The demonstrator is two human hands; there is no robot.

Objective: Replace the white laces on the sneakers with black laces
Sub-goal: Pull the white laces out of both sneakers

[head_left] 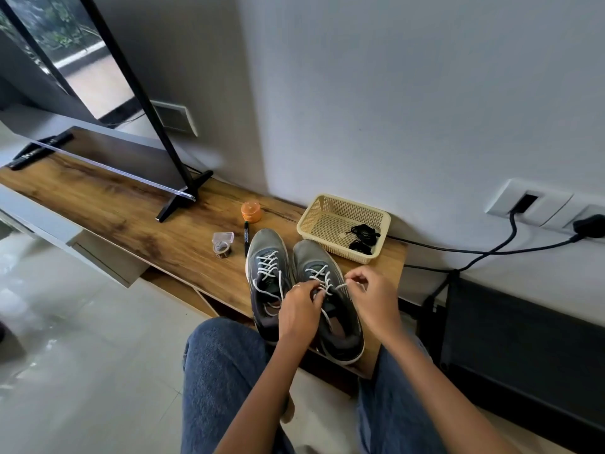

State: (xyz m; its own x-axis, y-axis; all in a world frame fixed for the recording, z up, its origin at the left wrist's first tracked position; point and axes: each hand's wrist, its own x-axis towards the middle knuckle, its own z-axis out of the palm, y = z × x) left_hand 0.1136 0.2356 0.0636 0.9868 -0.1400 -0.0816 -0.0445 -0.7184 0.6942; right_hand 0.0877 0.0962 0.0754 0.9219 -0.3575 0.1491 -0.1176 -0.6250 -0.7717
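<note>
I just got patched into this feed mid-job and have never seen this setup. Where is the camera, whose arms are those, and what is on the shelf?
There is no machine here. A person wears one wide-angle camera on the head, looking forward and down, so the arms are their own and the jeans below are their knees.

On the wooden shelf stand two grey sneakers, both with white laces. The left hand and right hand are working on the right sneaker, each pinching its white lace in the fingers. The left sneaker is untouched, its lace ends loose.

The black laces lie in the cream basket behind. Nearby are an orange jar, a black pen and a small clear box.
</note>
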